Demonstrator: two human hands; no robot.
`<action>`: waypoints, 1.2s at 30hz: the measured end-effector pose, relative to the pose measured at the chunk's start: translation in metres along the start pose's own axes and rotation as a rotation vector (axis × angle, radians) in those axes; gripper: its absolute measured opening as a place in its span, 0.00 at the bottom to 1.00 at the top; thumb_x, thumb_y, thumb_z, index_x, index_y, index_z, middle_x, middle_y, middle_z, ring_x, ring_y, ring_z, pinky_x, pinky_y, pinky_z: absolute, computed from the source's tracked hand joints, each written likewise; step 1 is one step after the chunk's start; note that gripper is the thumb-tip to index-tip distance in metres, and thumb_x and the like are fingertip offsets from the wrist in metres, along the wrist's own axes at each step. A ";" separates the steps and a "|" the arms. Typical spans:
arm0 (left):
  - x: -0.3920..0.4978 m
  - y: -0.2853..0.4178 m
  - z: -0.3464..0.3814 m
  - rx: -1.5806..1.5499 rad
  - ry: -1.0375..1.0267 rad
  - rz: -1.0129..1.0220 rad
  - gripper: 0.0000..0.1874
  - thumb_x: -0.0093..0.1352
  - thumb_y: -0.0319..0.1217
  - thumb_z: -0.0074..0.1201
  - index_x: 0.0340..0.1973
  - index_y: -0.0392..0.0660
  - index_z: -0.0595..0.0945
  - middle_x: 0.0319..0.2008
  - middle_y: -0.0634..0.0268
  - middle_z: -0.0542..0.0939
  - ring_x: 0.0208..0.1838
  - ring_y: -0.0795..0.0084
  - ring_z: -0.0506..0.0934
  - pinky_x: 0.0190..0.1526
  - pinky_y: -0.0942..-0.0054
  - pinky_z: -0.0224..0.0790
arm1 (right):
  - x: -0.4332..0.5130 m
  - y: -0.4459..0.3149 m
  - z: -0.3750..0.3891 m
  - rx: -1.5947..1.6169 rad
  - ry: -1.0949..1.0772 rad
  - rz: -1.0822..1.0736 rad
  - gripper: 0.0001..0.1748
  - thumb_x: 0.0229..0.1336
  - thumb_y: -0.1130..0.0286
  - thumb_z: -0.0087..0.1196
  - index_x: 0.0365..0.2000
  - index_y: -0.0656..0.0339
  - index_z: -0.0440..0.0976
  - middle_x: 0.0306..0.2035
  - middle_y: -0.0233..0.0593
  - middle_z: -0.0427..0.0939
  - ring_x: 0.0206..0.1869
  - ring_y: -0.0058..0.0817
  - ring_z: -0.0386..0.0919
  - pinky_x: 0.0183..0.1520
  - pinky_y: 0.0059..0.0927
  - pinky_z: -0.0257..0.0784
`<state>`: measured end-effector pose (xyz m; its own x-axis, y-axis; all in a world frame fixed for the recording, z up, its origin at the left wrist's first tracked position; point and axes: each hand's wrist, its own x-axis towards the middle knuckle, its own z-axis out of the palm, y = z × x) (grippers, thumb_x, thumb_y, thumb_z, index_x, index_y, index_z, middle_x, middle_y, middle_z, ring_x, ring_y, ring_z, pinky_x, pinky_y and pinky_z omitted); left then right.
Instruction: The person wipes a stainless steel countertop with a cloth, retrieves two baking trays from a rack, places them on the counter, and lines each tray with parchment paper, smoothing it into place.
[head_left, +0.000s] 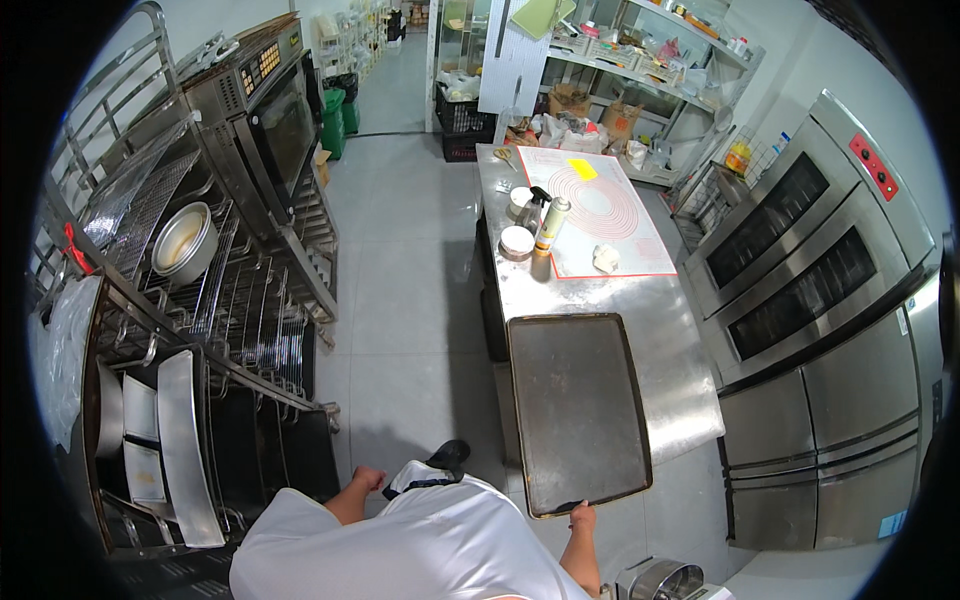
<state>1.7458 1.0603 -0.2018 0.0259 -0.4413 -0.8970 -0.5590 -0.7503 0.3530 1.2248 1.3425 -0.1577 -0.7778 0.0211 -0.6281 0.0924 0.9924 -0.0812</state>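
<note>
My right hand (583, 516) grips the near rim of a large dark metal baking tray (577, 409). The far part of this tray lies over the end of the stainless steel table (682, 375), and its near end sticks out past the table's edge. Nothing lies in the tray. At my left side hangs my left hand (369, 478), away from the table, with fingers partly curled. Nothing shows in it, but it is too small to make out the fingers. A baking mat (652, 247) printed with red rings covers the table's far part.
On the table stand a spray bottle (529, 215), a spray can (553, 225), a paper-lined cup (517, 241) and a crumpled white lump (606, 258). A wheeled rack (262, 390) with trays and pans is at left, below an oven (274, 135). Steel cabinets (855, 420) flank the right.
</note>
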 end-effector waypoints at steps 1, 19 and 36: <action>-0.001 0.000 0.000 -0.016 0.003 0.006 0.15 0.68 0.33 0.62 0.21 0.42 0.80 0.18 0.63 0.78 0.16 0.71 0.73 0.19 0.68 0.66 | -0.001 0.000 0.000 0.013 -0.004 0.002 0.39 0.75 0.47 0.30 0.39 0.73 0.81 0.36 0.56 0.85 0.36 0.47 0.86 0.41 0.46 0.79; 0.004 0.002 0.007 -0.139 0.032 -0.030 0.16 0.68 0.32 0.64 0.19 0.43 0.78 0.17 0.63 0.77 0.17 0.71 0.74 0.18 0.68 0.66 | -0.003 0.003 -0.001 0.018 -0.022 -0.030 0.39 0.75 0.48 0.31 0.35 0.75 0.80 0.27 0.54 0.84 0.30 0.45 0.85 0.39 0.45 0.80; 0.003 -0.006 0.005 -0.197 0.053 -0.059 0.18 0.68 0.33 0.65 0.17 0.42 0.78 0.16 0.63 0.78 0.15 0.72 0.73 0.18 0.69 0.66 | 0.011 0.013 0.012 0.090 0.018 -0.074 0.39 0.74 0.48 0.32 0.28 0.73 0.80 0.21 0.52 0.82 0.28 0.45 0.84 0.36 0.45 0.79</action>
<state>1.7449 1.0663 -0.2083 0.1000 -0.4148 -0.9044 -0.3821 -0.8553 0.3500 1.2248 1.3544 -0.1753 -0.7956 -0.0489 -0.6038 0.0888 0.9765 -0.1962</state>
